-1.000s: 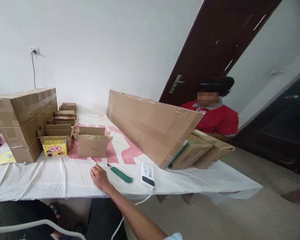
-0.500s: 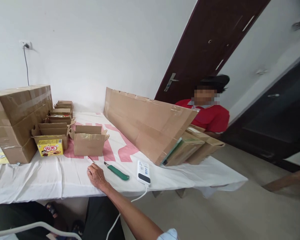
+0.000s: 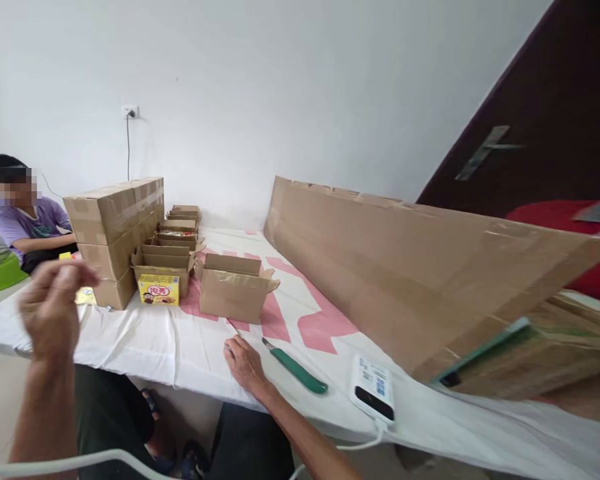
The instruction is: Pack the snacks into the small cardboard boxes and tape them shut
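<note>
My right hand [image 3: 245, 363] lies palm down on the white cloth of the table [image 3: 145, 343], fingers curled. A thin stick-like thing [image 3: 233, 327] pokes out past its fingertips; whether the hand grips it is unclear. Just right of the hand lies a green-handled knife [image 3: 295, 368]. My left hand [image 3: 55, 303] is raised in the air at the left, blurred, fingers loosely bent with nothing in them. An open small carton [image 3: 235, 293] stands just beyond my right hand.
A white power bank [image 3: 373, 390] with a cable lies right of the knife. A long flat cardboard sheet [image 3: 405, 273] leans across the right. Stacked sealed cartons [image 3: 115, 223], several open cartons and a yellow snack box [image 3: 159, 290] stand at left. One person [image 3: 27, 223] sits far left, another in red [image 3: 570, 217] at right.
The view has swung left and moved closer. My left hand has come up into view. My right hand stays put beside the knife.
</note>
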Available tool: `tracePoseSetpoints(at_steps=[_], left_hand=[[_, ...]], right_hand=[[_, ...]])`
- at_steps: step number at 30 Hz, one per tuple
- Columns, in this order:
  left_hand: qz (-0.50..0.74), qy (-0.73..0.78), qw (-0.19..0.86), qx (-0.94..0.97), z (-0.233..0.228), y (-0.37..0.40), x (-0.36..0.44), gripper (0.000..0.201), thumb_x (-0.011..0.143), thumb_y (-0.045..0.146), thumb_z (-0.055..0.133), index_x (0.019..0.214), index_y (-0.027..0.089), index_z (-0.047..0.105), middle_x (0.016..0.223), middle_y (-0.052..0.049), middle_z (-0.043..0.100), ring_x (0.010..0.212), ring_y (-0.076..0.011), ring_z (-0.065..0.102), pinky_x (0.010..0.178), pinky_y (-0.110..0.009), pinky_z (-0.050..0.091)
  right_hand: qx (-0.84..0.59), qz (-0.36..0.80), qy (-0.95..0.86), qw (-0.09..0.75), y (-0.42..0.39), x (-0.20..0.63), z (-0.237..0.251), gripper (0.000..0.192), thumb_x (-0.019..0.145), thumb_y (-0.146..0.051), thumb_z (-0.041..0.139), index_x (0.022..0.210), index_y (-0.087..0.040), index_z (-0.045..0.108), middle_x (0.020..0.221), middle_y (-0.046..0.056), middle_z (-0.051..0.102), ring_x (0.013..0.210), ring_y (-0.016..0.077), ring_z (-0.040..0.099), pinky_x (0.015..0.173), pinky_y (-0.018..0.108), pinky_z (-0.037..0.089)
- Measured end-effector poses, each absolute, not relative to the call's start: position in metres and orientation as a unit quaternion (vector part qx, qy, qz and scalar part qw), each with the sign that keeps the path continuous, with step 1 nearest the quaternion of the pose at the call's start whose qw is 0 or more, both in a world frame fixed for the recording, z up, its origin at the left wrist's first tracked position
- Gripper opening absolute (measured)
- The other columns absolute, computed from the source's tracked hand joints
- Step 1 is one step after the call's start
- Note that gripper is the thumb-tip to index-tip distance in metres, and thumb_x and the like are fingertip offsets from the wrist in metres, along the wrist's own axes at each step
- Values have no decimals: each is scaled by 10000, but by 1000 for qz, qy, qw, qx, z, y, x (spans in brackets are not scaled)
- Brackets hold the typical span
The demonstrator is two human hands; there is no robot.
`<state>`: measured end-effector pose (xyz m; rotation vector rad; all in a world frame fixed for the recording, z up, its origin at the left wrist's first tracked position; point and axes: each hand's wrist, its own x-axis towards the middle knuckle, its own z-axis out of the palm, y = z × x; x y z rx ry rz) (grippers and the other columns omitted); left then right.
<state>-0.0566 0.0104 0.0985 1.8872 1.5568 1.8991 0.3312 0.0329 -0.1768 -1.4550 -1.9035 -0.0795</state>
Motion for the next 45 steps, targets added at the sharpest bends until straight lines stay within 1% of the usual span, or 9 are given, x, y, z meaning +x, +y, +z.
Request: tracePoseSetpoints(at_steps=[3, 7, 16, 23, 31, 35, 38, 42, 45], left_hand=[[497, 554, 130, 655, 52, 26, -32, 390, 1046, 441, 480, 891, 197, 742, 887, -103, 764, 878, -288, 719, 860, -464, 598], [357, 641, 139, 665, -40, 36, -11, 378, 948, 344, 550, 585, 243, 533, 628, -51, 631, 690, -232, 631, 726, -369, 485], [307, 682, 154, 646, -108, 34, -20, 358, 935, 281, 591, 586, 228, 533, 659, -24, 632, 717, -207, 624, 685, -309, 354], [345, 660, 177, 644, -115, 29, -27, 207, 889, 236, 573, 752, 214, 727, 707, -11, 697, 696, -186, 647, 693, -291, 439], [416, 660, 111, 615, -100, 14, -56, 118, 876, 286, 613, 906, 225, 709, 931, -51, 720, 853, -248, 707, 788, -358, 586], [461, 694, -9, 553, -59, 23, -107, 314, 916, 442, 644, 1126, 211, 673, 1216, -149, 648, 1258, -375, 606, 1043, -500, 556], [410, 722, -116, 545, -18, 47, -144, 586, 863, 489, 741, 1352, 183, 632, 1437, -198, 590, 1435, -390, 504, 1225, -531, 438], [279, 788, -81, 542, 22, 91, -164, 824, 849, 536, 789, 1533, 155, 533, 1689, -267, 404, 1581, -459, 341, 1212, -618, 420], [239, 807, -55, 537, 35, 108, -170, 777, 851, 467, 827, 1508, 150, 561, 1691, -298, 419, 1598, -517, 298, 1156, -695, 440]], right_hand=[[-566, -33, -745, 352, 31, 332, -179, 221, 1000, -150, 494, 908, -228, 679, 939, 50, 714, 893, 203, 647, 816, 282, 437], [-572, -24, -749, 334, 29, 334, -184, 257, 1032, -196, 459, 914, -230, 686, 954, 63, 726, 898, 212, 657, 815, 294, 446], [-557, -5, -771, 309, 33, 344, -190, 236, 1026, -271, 450, 931, -256, 666, 953, 54, 764, 904, 227, 739, 767, 309, 491], [-553, -7, -777, 302, 40, 348, -197, 247, 1040, -314, 437, 900, -275, 637, 895, 43, 767, 814, 239, 757, 687, 318, 483], [-549, -27, -769, 326, 33, 344, -196, 251, 1045, -286, 461, 902, -272, 667, 925, 46, 779, 845, 219, 749, 703, 302, 467], [-553, -27, -766, 327, 36, 341, -195, 253, 1031, -272, 462, 892, -264, 674, 942, 48, 786, 844, 207, 745, 704, 291, 454], [-556, -29, -764, 325, 39, 338, -194, 254, 1030, -271, 458, 895, -257, 673, 942, 49, 785, 854, 208, 746, 706, 287, 448], [-562, -36, -760, 325, 40, 336, -192, 252, 1023, -267, 454, 889, -253, 667, 928, 56, 783, 849, 213, 745, 697, 290, 446], [-559, -31, -760, 332, 41, 334, -190, 237, 1010, -266, 461, 875, -261, 656, 917, 54, 782, 839, 221, 747, 689, 298, 455]])
